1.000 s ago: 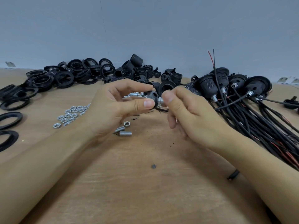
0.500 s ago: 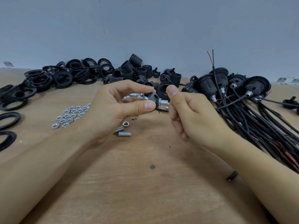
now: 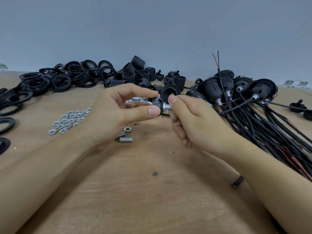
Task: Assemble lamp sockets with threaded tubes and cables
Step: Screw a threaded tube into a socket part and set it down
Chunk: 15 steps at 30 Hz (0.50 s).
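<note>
Left hand pinches black socket cap; right hand pinches its threaded tube.

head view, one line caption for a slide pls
Left hand pinches black socket cap; right hand holds its threaded tube.

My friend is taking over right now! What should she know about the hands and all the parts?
Left hand pinches the small black plastic socket cap. Right hand grips the silver threaded metal tube sticking out of the cap.
Spare threaded tubes and silver hex nuts lie on the wooden table.
Done: finished black sockets with cables piled on the right.
Left: seat this tube, add cable and socket.
</note>
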Each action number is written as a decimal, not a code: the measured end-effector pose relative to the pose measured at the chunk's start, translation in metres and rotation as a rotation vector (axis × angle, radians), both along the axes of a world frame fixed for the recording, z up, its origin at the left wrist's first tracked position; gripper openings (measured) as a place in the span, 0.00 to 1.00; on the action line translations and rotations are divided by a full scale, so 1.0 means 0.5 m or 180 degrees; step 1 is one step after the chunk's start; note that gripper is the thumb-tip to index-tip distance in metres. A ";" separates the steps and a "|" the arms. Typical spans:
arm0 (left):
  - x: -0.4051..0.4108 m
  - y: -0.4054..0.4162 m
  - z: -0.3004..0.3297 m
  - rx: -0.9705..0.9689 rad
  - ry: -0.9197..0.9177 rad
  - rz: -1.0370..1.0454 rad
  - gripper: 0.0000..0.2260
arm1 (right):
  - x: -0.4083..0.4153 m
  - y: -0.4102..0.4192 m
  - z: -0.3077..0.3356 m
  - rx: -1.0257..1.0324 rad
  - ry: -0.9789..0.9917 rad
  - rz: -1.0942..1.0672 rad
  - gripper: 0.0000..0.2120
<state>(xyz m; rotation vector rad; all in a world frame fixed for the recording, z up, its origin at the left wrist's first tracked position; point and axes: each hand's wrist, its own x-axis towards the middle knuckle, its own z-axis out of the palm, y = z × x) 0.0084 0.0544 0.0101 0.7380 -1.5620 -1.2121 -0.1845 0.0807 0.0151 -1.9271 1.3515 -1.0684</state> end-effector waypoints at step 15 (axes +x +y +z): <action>0.002 -0.004 -0.002 -0.0160 -0.0228 0.0325 0.16 | -0.207 -0.021 0.071 0.1552 0.3198 -0.2244 0.20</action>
